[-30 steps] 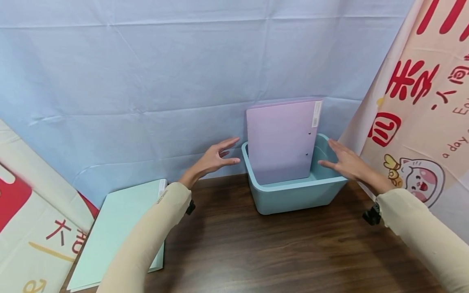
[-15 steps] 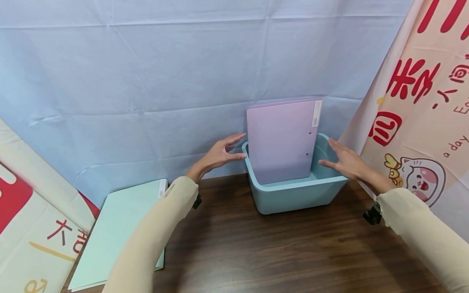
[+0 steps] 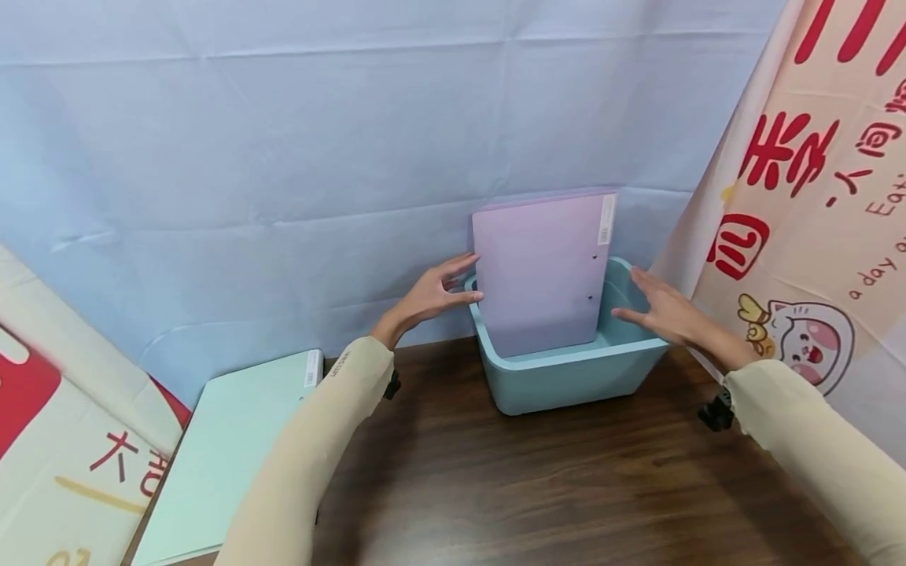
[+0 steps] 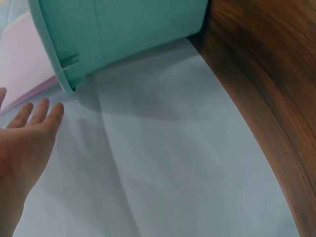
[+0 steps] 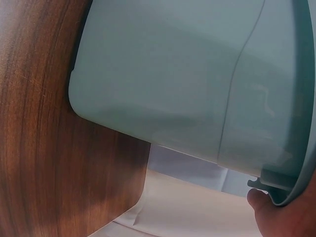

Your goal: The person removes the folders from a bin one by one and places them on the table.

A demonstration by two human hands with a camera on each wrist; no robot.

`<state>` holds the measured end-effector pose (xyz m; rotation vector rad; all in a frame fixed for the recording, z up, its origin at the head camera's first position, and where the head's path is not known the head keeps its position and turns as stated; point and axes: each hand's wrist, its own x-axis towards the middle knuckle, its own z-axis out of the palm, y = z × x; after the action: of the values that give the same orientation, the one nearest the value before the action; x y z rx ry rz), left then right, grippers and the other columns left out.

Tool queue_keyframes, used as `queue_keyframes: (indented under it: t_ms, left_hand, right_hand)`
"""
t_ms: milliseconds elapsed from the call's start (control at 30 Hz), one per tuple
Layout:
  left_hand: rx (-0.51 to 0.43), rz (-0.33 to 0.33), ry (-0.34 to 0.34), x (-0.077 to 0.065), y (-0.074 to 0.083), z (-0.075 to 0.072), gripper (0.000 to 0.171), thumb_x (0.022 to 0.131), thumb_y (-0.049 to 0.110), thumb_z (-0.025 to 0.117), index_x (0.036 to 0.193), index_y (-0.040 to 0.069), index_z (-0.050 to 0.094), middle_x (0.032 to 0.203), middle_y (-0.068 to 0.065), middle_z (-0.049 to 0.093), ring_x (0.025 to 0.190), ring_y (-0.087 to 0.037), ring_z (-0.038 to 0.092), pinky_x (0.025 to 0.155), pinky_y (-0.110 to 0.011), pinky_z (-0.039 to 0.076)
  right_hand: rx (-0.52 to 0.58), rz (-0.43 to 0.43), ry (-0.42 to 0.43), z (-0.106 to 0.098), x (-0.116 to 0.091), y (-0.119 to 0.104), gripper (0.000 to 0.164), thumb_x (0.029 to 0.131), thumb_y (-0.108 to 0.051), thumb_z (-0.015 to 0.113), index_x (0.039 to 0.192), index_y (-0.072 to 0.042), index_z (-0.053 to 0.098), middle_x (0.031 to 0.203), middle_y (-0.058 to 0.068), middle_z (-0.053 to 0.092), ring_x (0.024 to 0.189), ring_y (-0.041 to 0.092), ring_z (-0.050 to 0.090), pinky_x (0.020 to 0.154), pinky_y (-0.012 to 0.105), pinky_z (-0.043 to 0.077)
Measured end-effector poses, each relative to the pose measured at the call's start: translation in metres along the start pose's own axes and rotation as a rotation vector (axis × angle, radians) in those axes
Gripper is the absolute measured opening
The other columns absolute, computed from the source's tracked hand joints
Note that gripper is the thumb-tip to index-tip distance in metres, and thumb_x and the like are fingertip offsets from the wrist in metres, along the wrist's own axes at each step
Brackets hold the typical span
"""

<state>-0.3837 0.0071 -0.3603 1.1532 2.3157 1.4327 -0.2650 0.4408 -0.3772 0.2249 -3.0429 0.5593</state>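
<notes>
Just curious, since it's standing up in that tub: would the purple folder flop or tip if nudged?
The purple folder stands flat and unbent, so it is probably stiff. It rises well above the tub rim and leans backward, so a nudge might tip it. It looks thin, likely light.

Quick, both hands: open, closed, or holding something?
Left hand: open, fingers straight, at the pink folder's left edge.
Right hand: open, fingers straight, over the blue bin's right rim, holding nothing.

- The bin [image 3: 573, 377] is light blue-green.
- The folder [image 3: 541, 271] standing in it is soft purple.
- The flat folder [image 3: 226, 456] is pale mint green.
- The table [image 3: 566, 487] is dark brown wood with streaks.
</notes>
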Motion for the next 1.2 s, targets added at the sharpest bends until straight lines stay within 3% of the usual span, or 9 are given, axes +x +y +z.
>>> queue_keyframes:
  t_ms: [200,533,733,1200]
  left_hand:
    - [-0.01,-0.001,0.012,0.009,0.0,0.005,0.077,0.098,0.03,0.077,0.165,0.031,0.04,0.174,0.005,0.028,0.158,-0.024,0.032,0.125,-0.049,0.034]
    - [-0.018,-0.032,0.04,0.022,-0.003,0.013,0.076,0.097,0.036,0.078,0.164,0.034,0.042,0.173,0.005,0.032,0.156,-0.023,0.038,0.125,-0.048,0.036]
    - [-0.019,-0.039,0.058,0.03,-0.003,0.014,0.076,0.097,0.036,0.079,0.164,0.031,0.042,0.172,0.003,0.033,0.156,-0.024,0.037,0.125,-0.045,0.035]
    - [-0.038,-0.028,0.103,0.037,0.0,0.018,0.076,0.095,0.034,0.081,0.162,0.03,0.046,0.169,-0.003,0.038,0.153,-0.028,0.041,0.123,-0.044,0.039]
  right_hand:
    - [-0.003,0.002,0.006,-0.002,-0.001,0.001,0.106,0.103,-0.054,0.063,0.166,0.008,0.006,0.17,0.036,0.01,0.155,0.058,0.015,0.12,0.076,0.017]
    - [-0.018,0.013,0.005,0.001,0.0,0.005,0.106,0.103,-0.056,0.062,0.166,0.007,0.005,0.17,0.036,0.01,0.155,0.058,0.014,0.119,0.077,0.018]
    - [-0.014,0.011,-0.001,-0.001,-0.001,0.002,0.105,0.103,-0.054,0.062,0.166,0.008,0.005,0.17,0.036,0.01,0.155,0.058,0.014,0.119,0.077,0.017]
    - [-0.027,-0.003,0.002,0.002,0.002,0.005,0.105,0.104,-0.055,0.062,0.166,0.008,0.006,0.17,0.036,0.01,0.155,0.058,0.014,0.12,0.076,0.017]
